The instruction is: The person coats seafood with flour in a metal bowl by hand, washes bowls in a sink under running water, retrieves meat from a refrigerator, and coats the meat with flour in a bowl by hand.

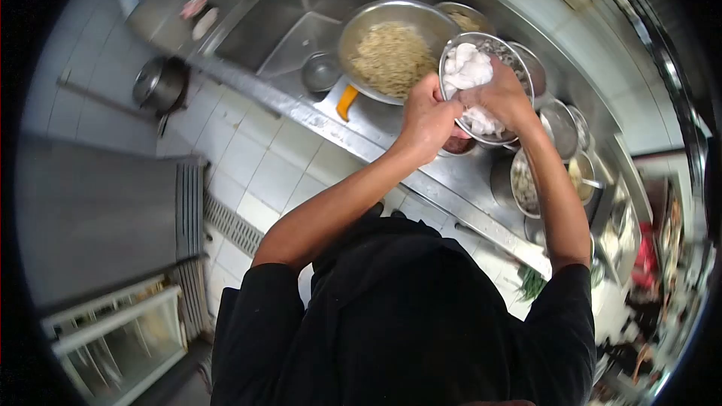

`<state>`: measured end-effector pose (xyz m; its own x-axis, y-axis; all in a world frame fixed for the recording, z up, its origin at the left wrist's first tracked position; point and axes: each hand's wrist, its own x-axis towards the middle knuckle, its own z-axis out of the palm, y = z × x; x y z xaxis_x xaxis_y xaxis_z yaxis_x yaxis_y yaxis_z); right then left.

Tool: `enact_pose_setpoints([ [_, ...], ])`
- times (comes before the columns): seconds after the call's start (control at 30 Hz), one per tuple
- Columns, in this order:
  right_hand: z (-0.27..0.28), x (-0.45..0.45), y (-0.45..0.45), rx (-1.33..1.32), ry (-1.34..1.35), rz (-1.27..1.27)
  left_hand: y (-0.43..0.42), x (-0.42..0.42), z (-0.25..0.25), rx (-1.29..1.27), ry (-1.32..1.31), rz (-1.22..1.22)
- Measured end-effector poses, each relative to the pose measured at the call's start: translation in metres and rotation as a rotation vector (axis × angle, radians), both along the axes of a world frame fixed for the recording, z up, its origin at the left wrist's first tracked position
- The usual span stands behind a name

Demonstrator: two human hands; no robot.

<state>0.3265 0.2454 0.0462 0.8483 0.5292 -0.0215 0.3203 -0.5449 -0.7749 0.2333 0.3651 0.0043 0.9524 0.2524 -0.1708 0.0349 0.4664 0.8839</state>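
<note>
My left hand (426,122) is closed on the near left rim of a metal bowl (527,75), which is tilted over the counter. White, soft-looking pieces (468,68) lie inside this bowl. My right hand (500,96) reaches into it among the white pieces; its fingertips are partly hidden, and what they hold cannot be made out. Just left of the bowl stands a large metal basin (359,24) with pale strips (391,56) in it. A knife with an orange handle (347,103) lies at the basin's near left edge.
A sink (248,37) with a small metal bowl (321,72) is at the left. Two pieces of meat (199,15) lie beyond it. Several metal containers, one with pale pieces (524,184), stand at the right. A lidded pot (160,84) is at the far left.
</note>
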Motion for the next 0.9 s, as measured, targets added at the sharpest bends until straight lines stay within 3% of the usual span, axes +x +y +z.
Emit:
enact_pose_setpoints([
  [0.13, -0.032, 0.016, 0.032, 0.07, 0.114, 0.191, 0.011, -0.034, -0.008, 0.0, 0.032, 0.23],
  [0.23, 0.011, -0.008, 0.053, -0.025, -0.021, 0.461, 0.009, -0.064, -0.008, -0.017, 0.047, 0.417],
  [0.3, 0.012, -0.021, 0.065, -0.067, -0.075, 0.605, 0.002, -0.085, -0.009, -0.045, 0.017, 0.519],
  [0.37, 0.004, -0.043, 0.075, -0.02, -0.62, 0.695, -0.004, -0.105, -0.014, -0.097, 0.019, 0.659],
  [0.5, 0.003, -0.115, 0.079, -0.089, -0.464, 1.075, -0.015, -0.164, -0.031, -0.105, -0.001, 0.924],
  [0.57, -0.019, -0.15, 0.086, -0.022, -0.53, 1.143, -0.027, -0.198, -0.036, -0.059, -0.036, 1.061],
  [0.63, -0.044, -0.191, 0.09, 0.0, -0.713, 0.967, -0.04, -0.228, -0.048, -0.083, -0.057, 1.154],
  [0.7, -0.071, -0.211, 0.109, 0.014, -0.724, 1.056, -0.056, -0.255, -0.059, -0.039, -0.015, 1.225],
  [0.77, -0.089, -0.244, 0.125, 0.09, -0.85, 1.221, -0.067, -0.287, -0.069, -0.079, 0.021, 1.382],
  [0.83, -0.083, -0.291, 0.12, 0.185, -0.802, 1.38, -0.082, -0.327, -0.074, -0.15, 0.015, 1.475],
  [0.9, -0.063, -0.335, 0.108, 0.098, -0.687, 1.595, -0.105, -0.372, -0.074, -0.111, 0.041, 1.589],
])
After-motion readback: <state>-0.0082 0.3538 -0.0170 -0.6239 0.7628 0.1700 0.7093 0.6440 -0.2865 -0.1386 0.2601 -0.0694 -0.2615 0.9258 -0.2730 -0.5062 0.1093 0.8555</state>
